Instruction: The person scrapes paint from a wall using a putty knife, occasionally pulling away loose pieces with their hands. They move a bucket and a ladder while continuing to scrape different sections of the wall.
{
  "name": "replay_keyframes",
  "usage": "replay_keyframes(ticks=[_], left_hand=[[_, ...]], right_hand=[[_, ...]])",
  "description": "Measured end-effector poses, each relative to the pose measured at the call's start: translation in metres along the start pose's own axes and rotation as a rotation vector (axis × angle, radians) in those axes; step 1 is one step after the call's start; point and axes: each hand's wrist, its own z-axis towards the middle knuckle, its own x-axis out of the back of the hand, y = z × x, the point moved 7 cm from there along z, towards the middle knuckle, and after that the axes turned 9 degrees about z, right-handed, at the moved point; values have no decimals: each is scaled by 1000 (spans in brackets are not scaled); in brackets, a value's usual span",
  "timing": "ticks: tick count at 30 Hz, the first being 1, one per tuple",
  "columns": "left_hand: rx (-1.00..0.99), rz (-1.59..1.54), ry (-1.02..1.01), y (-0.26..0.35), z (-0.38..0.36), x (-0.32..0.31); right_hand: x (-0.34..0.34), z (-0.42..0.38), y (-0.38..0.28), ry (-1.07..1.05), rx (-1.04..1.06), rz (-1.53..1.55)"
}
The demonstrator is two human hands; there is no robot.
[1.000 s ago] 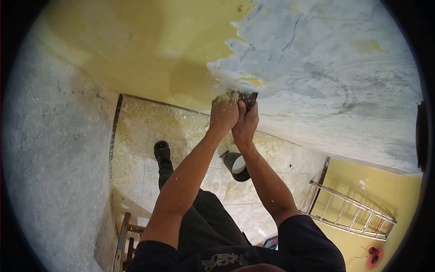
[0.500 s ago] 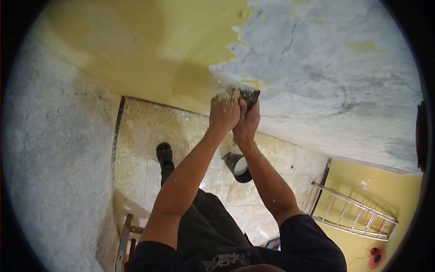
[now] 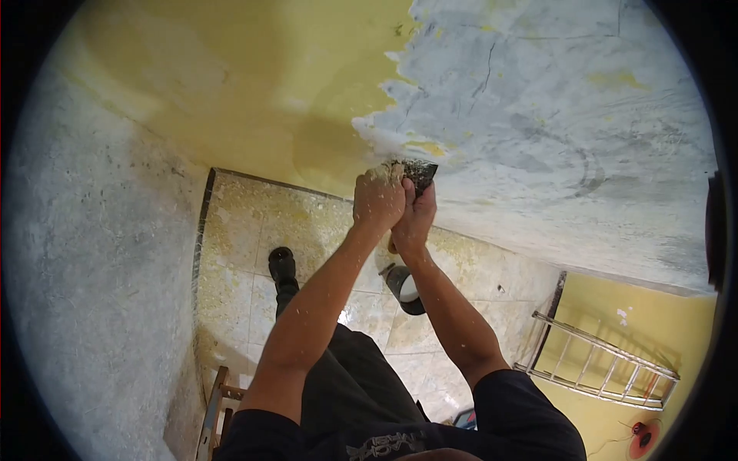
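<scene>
A broad, dark scraper (image 3: 422, 173), dusted with paint flakes, is against the wall. My right hand (image 3: 416, 220) is wrapped round it from the right, and a brownish end, perhaps of its handle, shows below that hand. Pressed in from the left, my left hand (image 3: 379, 198) is closed at the blade, with crumbs of paint on its knuckles. Its fingertips are hidden. Above and left of the blade is yellow paint (image 3: 307, 84); to the right lies the bared grey-white wall surface (image 3: 538, 115), with a ragged edge between them and a small yellow patch just above the blade.
Below my forearms a dark bucket (image 3: 413, 307) with whitish contents stands on the flake-strewn tile floor (image 3: 231, 269). A ladder (image 3: 607, 349) is at the right, near a red round object (image 3: 644, 439). Wooden piece (image 3: 217, 407) stands lower left, beside the grey side wall (image 3: 92, 269).
Both hands and the scraper have shifted slightly down the wall, still together. Loose flakes are falling around my arms.
</scene>
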Motion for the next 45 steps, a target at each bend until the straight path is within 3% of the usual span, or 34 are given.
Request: replay_keyframes(ticks=[1,2,4,5,6,8,10,12,13,14,15,16,17,20,24,27,30,36,38,39,40,42,43,45], left_hand=[[230,-355,-6,-3,1,19],[234,-355,-22,-3,5,24],[124,-219,-198,2,11,18],[63,30,-182,7,7,10],[53,40,-157,5,10,3],[86,-181,-30,4,9,22],[53,-73,-48,8,6,24],[91,-248,-101,7,13,25],[41,-22,-169,10,11,12],[28,-14,-140,12,18,17],[13,-20,-25,14,18,25],[11,-34,60,14,9,28],[83,-45,-212,16,13,33],[-32,115,-284,18,11,17],[112,-62,-180,5,4,12],[22,66,-246,6,3,12],[183,-118,-183,2,-2,5],[41,-69,-74,23,5,17],[-59,-134,89,22,3,-5],[-19,-294,31,16,2,-26],[-9,-297,36,22,1,-13],[420,-951,-397,28,-9,-14],[235,-926,-180,31,-1,-4],[338,-1073,-224,30,-6,-25]], right_hand=[[-3,7,-11,-28,-24,43],[-1,7,-17,-54,-64,72],[5,0,-12,-46,-115,132],[9,-2,-6,-42,-74,25],[8,1,-1,-33,-23,-75],[-2,6,-14,-3,-35,58],[-2,8,-27,-52,-79,127],[2,2,-18,-48,-138,157],[5,-1,-10,-29,-88,118],[2,6,-11,-7,-20,85],[0,4,-1,9,-99,294],[0,4,-8,4,-113,285],[1,6,-24,-17,-115,259],[2,2,-24,-29,-87,291],[3,-4,-2,-48,-174,180],[-5,-8,-2,-7,-183,305],[5,-12,9,65,-173,330],[13,1,-11,14,-145,385],[26,0,-7,-21,-249,226],[33,-5,6,-30,-366,415],[42,-5,4,-106,-379,338],[52,-3,-13,-150,-390,346],[52,-1,-21,-234,-397,331],[50,0,-34,-265,-409,316]])
